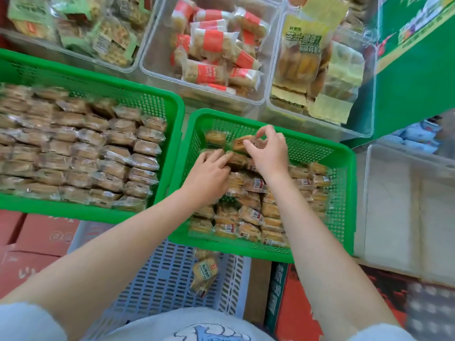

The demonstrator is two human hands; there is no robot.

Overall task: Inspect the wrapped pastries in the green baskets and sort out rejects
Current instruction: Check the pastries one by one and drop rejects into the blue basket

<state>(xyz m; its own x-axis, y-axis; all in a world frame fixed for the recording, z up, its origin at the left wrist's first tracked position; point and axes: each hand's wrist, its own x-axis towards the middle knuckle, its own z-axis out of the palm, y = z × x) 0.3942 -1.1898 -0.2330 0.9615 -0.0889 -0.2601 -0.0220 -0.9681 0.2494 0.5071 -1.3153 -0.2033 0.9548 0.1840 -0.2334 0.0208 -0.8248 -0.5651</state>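
Observation:
Two green baskets hold clear-wrapped brown pastries. The left basket (172,112) is packed in tidy rows. The right basket (344,183) is partly filled, its far right corner bare. Both my hands reach into the right basket. My right hand (269,148) pinches one wrapped pastry (242,143), lifted slightly at the far end. My left hand (209,168) lies fingers-down on another wrapped pastry (237,159) in the pile; whether it grips it is unclear. A pale blue crate (160,274) below holds a couple of loose wrapped pastries (204,271).
Clear bins at the back hold other snacks: green-labelled packs (103,33), red-labelled packs (211,50), yellow-labelled packs (307,62). An empty clear bin (403,210) stands right of the basket. A green display stand (413,70) rises at far right. Red cartons (32,242) lie lower left.

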